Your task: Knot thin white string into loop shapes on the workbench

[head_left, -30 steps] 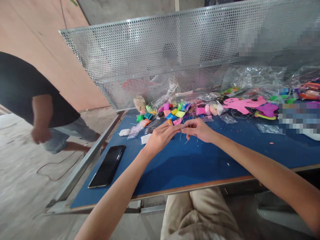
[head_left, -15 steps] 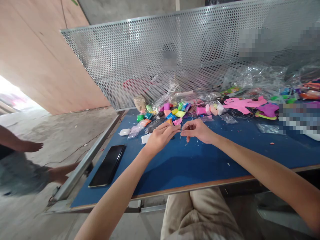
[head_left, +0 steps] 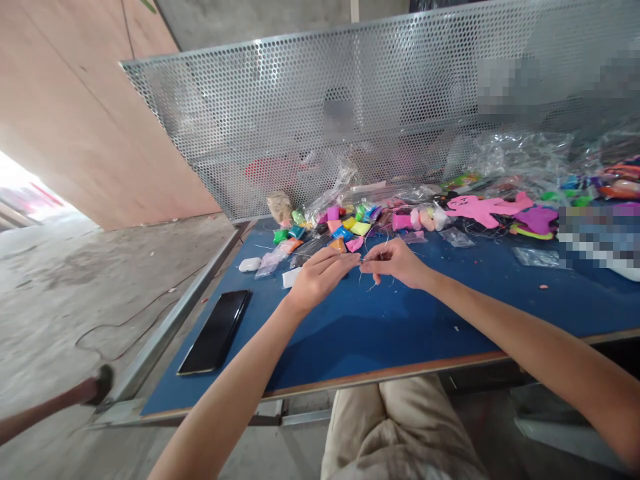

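Over the far half of the blue table (head_left: 350, 333), my left hand (head_left: 321, 275) and my right hand (head_left: 395, 261) meet fingertip to fingertip. Both are pinched closed on thin wire. One straight strand of the wire (head_left: 274, 249) sticks out leftward past my left hand. Finer loops and loose ends curl around my right fingers. What exactly lies between the fingertips is too small to see. Just beyond my hands sit small colored packets (head_left: 361, 229), among them an orange one (head_left: 338, 245) and a pink one (head_left: 355, 244).
A black phone (head_left: 215, 333) and a small white case (head_left: 250, 265) lie at the left. Pink cut-out figures (head_left: 487, 209) and clear plastic bags (head_left: 520, 157) are heaped at the back right. A perforated metal panel (head_left: 310, 120) stands behind. Someone's leg (head_left: 50, 408) shows at lower left.
The passing person has moved left, leaving only a leg in view. My hands stay almost in place, while the wire strands around them have shifted slightly.
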Demonstrator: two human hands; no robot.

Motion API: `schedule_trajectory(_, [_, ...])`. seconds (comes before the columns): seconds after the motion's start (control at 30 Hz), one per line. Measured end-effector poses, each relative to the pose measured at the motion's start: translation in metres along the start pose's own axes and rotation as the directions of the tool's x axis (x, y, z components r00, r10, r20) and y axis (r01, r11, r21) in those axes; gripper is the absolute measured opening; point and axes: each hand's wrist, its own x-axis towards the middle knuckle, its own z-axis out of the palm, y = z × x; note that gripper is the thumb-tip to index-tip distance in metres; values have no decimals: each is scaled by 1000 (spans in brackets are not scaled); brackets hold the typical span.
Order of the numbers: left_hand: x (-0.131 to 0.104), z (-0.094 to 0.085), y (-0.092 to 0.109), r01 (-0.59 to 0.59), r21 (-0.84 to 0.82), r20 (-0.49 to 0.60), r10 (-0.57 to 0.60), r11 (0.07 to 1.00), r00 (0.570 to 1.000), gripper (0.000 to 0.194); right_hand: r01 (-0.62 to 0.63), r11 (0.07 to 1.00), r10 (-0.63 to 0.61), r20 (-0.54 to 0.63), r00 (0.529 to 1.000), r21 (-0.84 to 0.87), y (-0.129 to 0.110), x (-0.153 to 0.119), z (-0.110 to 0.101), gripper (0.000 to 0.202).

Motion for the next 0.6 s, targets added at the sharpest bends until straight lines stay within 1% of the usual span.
schedule_trajectory(0.17, [1, -1, 0, -32, 7, -19, 32, 999, 999, 42, 29, 1000, -29, -24, 999, 1, 1, -1, 0, 24])
schedule_trajectory(0.33, [3, -1, 1, -35, 40, -31, 37, 999, 999, 37, 62, 998, -62, -24, 998, -12, -3, -2, 2, 21])
schedule_trajectory(0.47, [6, 0, 4, 17, 56, -19, -15, 998, 1000, 29, 70, 997, -71, -30, 997, -40, -5, -1, 1, 21])
schedule_trajectory(0.6, [8, 3, 5, 85, 75, -67, -80, 994, 995, 22, 52, 999, -52, -16, 999, 9, -6, 0, 0, 23])
